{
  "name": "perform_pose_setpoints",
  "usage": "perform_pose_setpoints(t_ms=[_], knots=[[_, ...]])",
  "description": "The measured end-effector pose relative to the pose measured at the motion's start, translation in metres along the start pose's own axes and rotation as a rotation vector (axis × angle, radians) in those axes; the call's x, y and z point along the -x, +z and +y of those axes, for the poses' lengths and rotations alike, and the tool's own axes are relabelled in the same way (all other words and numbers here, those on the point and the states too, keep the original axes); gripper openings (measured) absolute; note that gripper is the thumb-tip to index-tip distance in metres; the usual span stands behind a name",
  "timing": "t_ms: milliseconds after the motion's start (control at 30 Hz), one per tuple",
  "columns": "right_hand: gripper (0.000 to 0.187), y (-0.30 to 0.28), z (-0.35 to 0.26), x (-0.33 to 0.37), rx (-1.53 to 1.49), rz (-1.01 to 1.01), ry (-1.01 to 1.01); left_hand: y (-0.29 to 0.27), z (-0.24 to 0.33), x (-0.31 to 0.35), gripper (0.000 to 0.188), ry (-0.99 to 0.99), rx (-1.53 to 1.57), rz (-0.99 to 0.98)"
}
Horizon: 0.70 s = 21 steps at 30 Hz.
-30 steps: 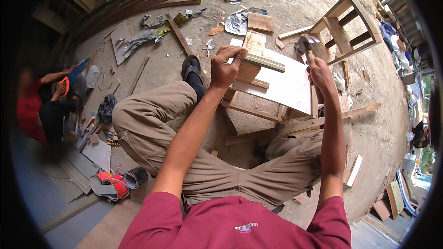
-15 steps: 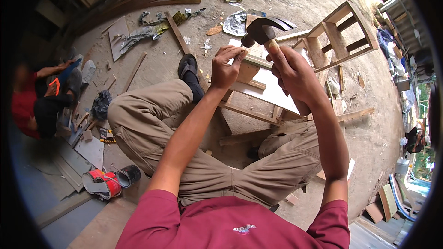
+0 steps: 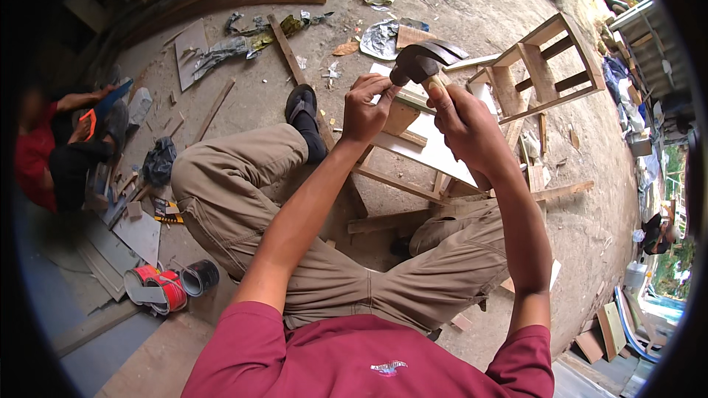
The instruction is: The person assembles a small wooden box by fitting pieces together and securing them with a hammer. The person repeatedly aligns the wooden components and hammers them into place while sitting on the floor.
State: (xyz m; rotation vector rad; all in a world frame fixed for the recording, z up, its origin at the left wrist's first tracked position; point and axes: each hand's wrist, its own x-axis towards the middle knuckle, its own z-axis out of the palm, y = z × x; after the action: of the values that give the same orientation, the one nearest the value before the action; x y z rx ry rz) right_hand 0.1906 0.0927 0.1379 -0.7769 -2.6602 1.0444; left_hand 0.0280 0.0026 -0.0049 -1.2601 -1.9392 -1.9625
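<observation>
My right hand (image 3: pixel 466 121) is wrapped round the wooden handle of a claw hammer (image 3: pixel 422 63). The hammer's dark head sits right at the fingertips of my left hand (image 3: pixel 366 108). Those fingers are pinched together over the edge of a small wooden piece (image 3: pixel 400 118); whatever they pinch is too small or hidden to make out. Beneath both hands lies a white board (image 3: pixel 431 149) on a low wooden frame (image 3: pixel 402 186), between my bent legs.
A ladder-like wooden frame (image 3: pixel 537 74) stands beyond my right hand. Paint cans (image 3: pixel 168 291) sit at lower left. At far left, a person in a red shirt (image 3: pixel 35 155) sits near an orange-handled tool (image 3: pixel 90 124). Wood strips (image 3: pixel 287 48) and crumpled plastic (image 3: pixel 221 57) litter the floor.
The hammer head has come down a little, closer to my left fingertips, and my right hand has lowered with it. My left hand keeps its pinch in nearly the same spot.
</observation>
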Motion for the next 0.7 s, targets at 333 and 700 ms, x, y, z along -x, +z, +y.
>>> perform_pose_setpoints(t_ms=[333, 700], knots=[[0.048, -0.002, -0.005, -0.006, -0.046, -0.057, 0.057, 0.001, 0.0, 0.0, 0.012, -0.001, -0.02, 0.008], [0.047, -0.001, -0.003, -0.012, -0.084, 0.048, 0.032, 0.002, 0.003, -0.001, 0.016, 0.003, -0.006, 0.022]])
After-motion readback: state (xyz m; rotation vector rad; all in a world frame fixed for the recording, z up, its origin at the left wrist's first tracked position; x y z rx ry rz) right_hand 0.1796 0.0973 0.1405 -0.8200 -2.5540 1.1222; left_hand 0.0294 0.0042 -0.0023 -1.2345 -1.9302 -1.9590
